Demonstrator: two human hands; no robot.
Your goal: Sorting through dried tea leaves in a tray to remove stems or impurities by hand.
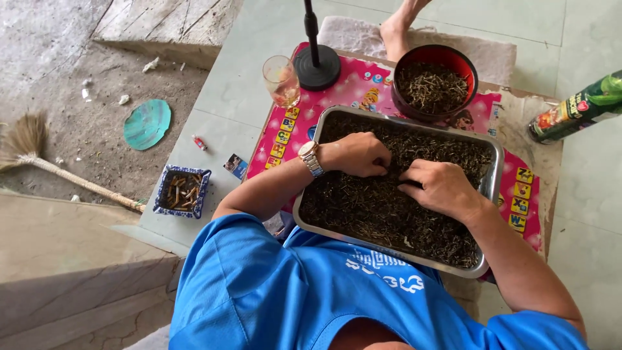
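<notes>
A rectangular metal tray (495, 170) full of dark dried leaves and thin stems (376, 210) lies on a low pink patterned table (353, 84). My left hand (357, 154), with a metal wristwatch (310, 158) on the wrist, rests in the leaves with its fingers curled, pinching at them. Right beside it, my right hand (440, 188) presses its fingertips into the same spot in the middle of the tray. Whether either hand holds a piece I cannot tell. Beyond the tray stands a red bowl (434, 81) holding picked dried stems.
A drinking glass (281, 79) and a black round stand base (317, 65) sit at the table's far left. A green can (576, 107) lies at the right. On the floor left are a blue square dish of stubs (182, 190), a broom (45, 159), a teal lid (147, 124). Someone's bare foot (395, 32) is beyond.
</notes>
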